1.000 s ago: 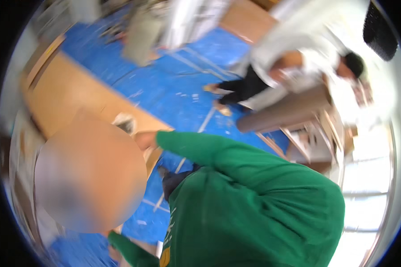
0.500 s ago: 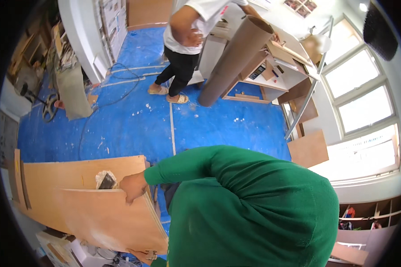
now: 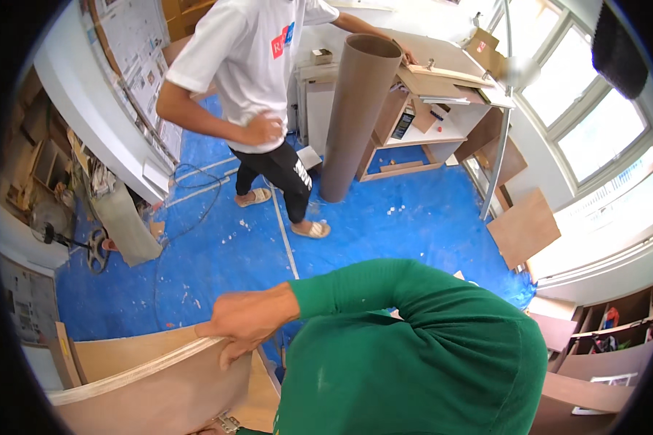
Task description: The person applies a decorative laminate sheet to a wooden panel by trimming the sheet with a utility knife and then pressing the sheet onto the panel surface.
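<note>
A wooden cabinet door (image 3: pixel 152 391) with a pale layered edge stands tilted at the lower left. My right hand (image 3: pixel 250 319) is closed over its upper edge near the corner, thumb on the near face. At the bottom rim of the picture, my left hand (image 3: pixel 212 428) shows only in part, its fingers closed at the door's lower edge beside a metal hinge (image 3: pixel 227 422). Behind the door lies a light wooden board (image 3: pixel 130 346), largely covered by it. My green right sleeve (image 3: pixel 413 312) crosses the lower middle.
Blue sheeting (image 3: pixel 218 268) covers the floor, with a cable (image 3: pixel 159 268) across it. Ahead, a co-worker (image 3: pixel 247 80) in a white shirt stands beside a tall brown tube (image 3: pixel 359 116) and an unfinished cabinet (image 3: pixel 406 156). A loose panel (image 3: pixel 524 228) leans below the windows.
The door has tipped more upright, its upper edge now nearer me. My right hand still grips that edge. The whole view has shifted, and the co-worker appears larger and further left.
</note>
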